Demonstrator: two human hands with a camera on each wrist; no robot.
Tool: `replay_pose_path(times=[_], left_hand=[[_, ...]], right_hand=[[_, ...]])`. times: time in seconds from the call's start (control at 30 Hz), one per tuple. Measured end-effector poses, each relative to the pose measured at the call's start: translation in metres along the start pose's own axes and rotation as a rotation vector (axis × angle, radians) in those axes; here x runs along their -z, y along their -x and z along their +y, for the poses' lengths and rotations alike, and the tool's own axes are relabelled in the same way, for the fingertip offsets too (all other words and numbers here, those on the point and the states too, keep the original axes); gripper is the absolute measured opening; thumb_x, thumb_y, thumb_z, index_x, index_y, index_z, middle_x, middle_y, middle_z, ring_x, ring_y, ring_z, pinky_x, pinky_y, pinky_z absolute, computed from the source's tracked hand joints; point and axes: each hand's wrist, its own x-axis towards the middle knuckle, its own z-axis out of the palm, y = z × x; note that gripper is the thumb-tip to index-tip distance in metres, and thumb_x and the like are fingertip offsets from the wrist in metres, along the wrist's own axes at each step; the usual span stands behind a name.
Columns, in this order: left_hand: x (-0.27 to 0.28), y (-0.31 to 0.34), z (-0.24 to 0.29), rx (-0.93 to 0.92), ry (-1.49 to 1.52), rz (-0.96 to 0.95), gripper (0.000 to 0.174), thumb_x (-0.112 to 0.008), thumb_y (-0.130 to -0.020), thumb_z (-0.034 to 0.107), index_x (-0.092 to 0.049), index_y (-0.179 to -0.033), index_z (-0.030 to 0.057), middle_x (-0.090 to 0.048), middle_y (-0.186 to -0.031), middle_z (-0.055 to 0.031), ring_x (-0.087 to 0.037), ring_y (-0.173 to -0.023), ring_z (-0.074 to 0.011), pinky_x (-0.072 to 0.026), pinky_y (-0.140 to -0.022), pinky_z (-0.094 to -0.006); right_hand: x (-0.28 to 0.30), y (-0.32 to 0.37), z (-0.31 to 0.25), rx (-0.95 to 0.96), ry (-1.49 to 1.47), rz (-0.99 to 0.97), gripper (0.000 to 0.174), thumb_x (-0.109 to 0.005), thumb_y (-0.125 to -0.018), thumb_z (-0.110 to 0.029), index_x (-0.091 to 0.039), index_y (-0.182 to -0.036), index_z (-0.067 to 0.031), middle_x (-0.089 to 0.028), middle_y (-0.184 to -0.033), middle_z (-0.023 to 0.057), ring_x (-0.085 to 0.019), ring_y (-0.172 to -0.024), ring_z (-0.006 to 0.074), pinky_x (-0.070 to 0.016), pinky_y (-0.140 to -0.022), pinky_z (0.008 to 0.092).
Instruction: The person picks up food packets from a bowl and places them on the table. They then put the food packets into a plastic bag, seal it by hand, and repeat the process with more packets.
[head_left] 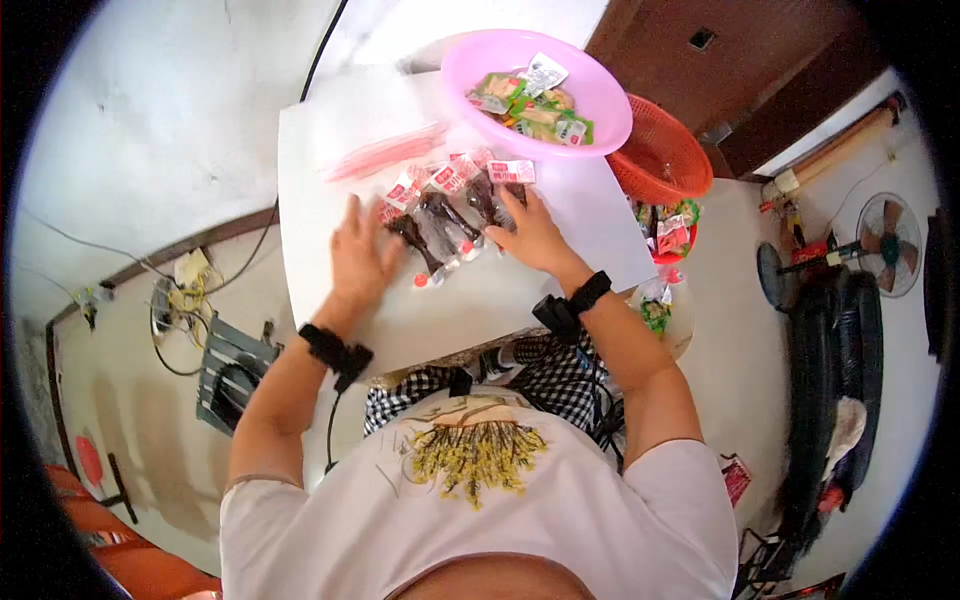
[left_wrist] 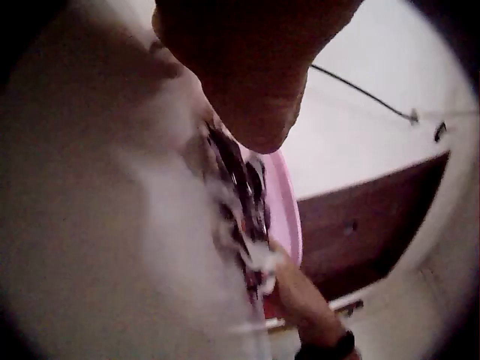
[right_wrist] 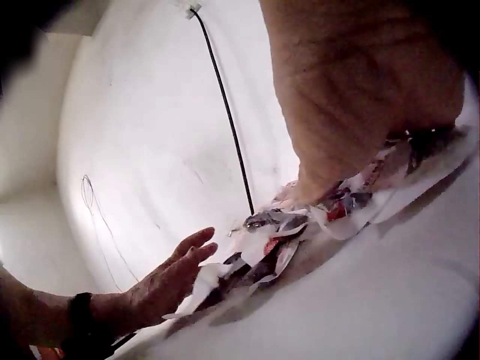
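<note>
Packs (head_left: 452,218) lie just this side of the tub (head_left: 606,95). Prob. light, soft outside, firm inside, slippery; best held mid-pack. R grip (head_left: 536,240), nearer the tub, touches the end pack (head_left: 510,173) w/ loose fingers. L grip (head_left: 362,258), farther off, relaxed, holds nothing. Flat bags (head_left: 385,152) lie L of the tub.

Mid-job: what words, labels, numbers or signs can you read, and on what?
No text is legible.
Red-and-white labels on clear plastic packets of dark meat: characters too small and blurred.
Green-and-clear packets in the round pink plastic basin: any print too small.
Flat pink-and-white stack: too blurred.
Colourful packets near the orange mesh basket: too small.
</note>
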Motion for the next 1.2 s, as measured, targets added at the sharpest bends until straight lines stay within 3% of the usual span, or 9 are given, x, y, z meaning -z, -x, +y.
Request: replay_pose_path(times=[0.1,0.2,0.5,0.63,0.77,0.9,1.03,1.07,1.2], left_hand=[[0.0,0.015,0.034,-0.049,-0.211,-0.315,0.082,-0.057,-0.085,0.057,-0.028,-0.149,0.0168,-0.014,-0.154,-0.0264,-0.017,-0.142,-0.0424,-0.0181,-0.108,-0.062],[-0.001,-0.001,0.038,-0.042,-0.216,-0.398,0.086,-0.051,-0.084,0.066,-0.025,-0.151,0.0187,-0.011,-0.155,-0.0254,-0.015,-0.142,-0.0435,-0.017,-0.108,-0.0622],[-0.01,-0.065,0.013,-0.181,-0.144,-0.418,0.089,-0.069,-0.081,0.043,-0.02,-0.152,0.0236,-0.012,-0.155,-0.025,-0.018,-0.143,-0.039,-0.0219,-0.109,-0.0577],[-0.016,-0.08,0.008,-0.262,-0.126,-0.301,0.084,-0.071,-0.08,0.029,-0.025,-0.149,0.0137,-0.023,-0.15,-0.0271,-0.03,-0.137,-0.0432,-0.0334,-0.109,-0.0452],[-0.012,-0.087,0.015,-0.249,-0.171,-0.25,0.075,-0.07,-0.08,0.032,-0.034,-0.145,0.0189,-0.034,-0.145,-0.021,-0.037,-0.133,-0.039,-0.0398,-0.104,-0.0451],[-0.011,-0.092,0.007,-0.344,-0.181,-0.133,0.051,-0.071,-0.078,0.025,-0.054,-0.123,0.0082,-0.053,-0.12,-0.0109,-0.052,-0.111,-0.032,-0.0439,-0.093,-0.0451],[0.001,-0.114,-0.014,-0.243,-0.283,0.076,0.036,-0.067,-0.083,0.025,-0.06,-0.114,0.0083,-0.056,-0.117,-0.0104,-0.052,-0.112,-0.0295,-0.0427,-0.09,-0.0441],[0.004,-0.121,-0.022,-0.252,-0.33,0.16,0.033,-0.065,-0.084,0.024,-0.062,-0.113,0.0082,-0.056,-0.12,-0.0105,-0.052,-0.113,-0.0295,-0.0426,-0.091,-0.0446],[0.004,-0.141,-0.058,-0.149,-0.401,0.115,0.022,-0.065,-0.082,0.025,-0.066,-0.098,0.0094,-0.062,-0.11,-0.0116,-0.056,-0.109,-0.0293,-0.0458,-0.085,-0.0454]], right_hand=[[-0.001,0.01,-0.027,-0.151,0.018,-0.026,0.086,-0.064,-0.083,-0.049,-0.024,-0.15,-0.0129,-0.016,-0.147,0.0379,-0.017,-0.134,0.0584,-0.0234,-0.111,0.0543],[-0.01,0.016,-0.038,-0.158,-0.023,0.018,0.088,-0.064,-0.085,-0.044,-0.019,-0.15,-0.0064,-0.012,-0.145,0.0421,-0.014,-0.134,0.0604,-0.0198,-0.112,0.0556],[-0.024,0.011,-0.047,-0.231,-0.032,0.028,0.09,-0.064,-0.085,-0.041,-0.016,-0.148,0.0004,-0.01,-0.145,0.0416,-0.014,-0.134,0.0579,-0.0174,-0.112,0.0564],[-0.025,-0.005,-0.053,-0.282,-0.059,0.052,0.09,-0.064,-0.085,-0.041,-0.015,-0.149,-0.0026,-0.01,-0.146,0.0406,-0.013,-0.136,0.0555,-0.0144,-0.113,0.0562],[-0.028,-0.02,-0.047,-0.29,-0.038,0.115,0.087,-0.062,-0.084,-0.044,-0.022,-0.148,-0.0007,-0.015,-0.146,0.0389,-0.015,-0.136,0.0555,-0.0196,-0.111,0.0558],[-0.026,-0.025,-0.042,-0.325,-0.194,0.146,0.091,-0.063,-0.084,-0.043,-0.016,-0.149,-0.0009,-0.015,-0.147,0.0385,-0.013,-0.138,0.0529,-0.0143,-0.112,0.0571],[-0.013,-0.012,-0.038,-0.232,-0.477,0.256,0.092,-0.065,-0.084,-0.039,-0.017,-0.144,0.0106,-0.021,-0.148,0.0321,-0.02,-0.139,0.0442,-0.0211,-0.114,0.0464],[-0.008,-0.009,-0.041,-0.304,-0.415,0.239,0.089,-0.067,-0.084,-0.034,-0.018,-0.143,0.0117,-0.031,-0.144,0.0302,-0.03,-0.137,0.0379,-0.0268,-0.112,0.0401],[-0.006,-0.005,-0.031,-0.174,-0.591,0.321,0.076,-0.063,-0.088,-0.029,-0.026,-0.143,0.0065,-0.047,-0.135,0.0259,-0.046,-0.127,0.0352,-0.0352,-0.107,0.0396]])
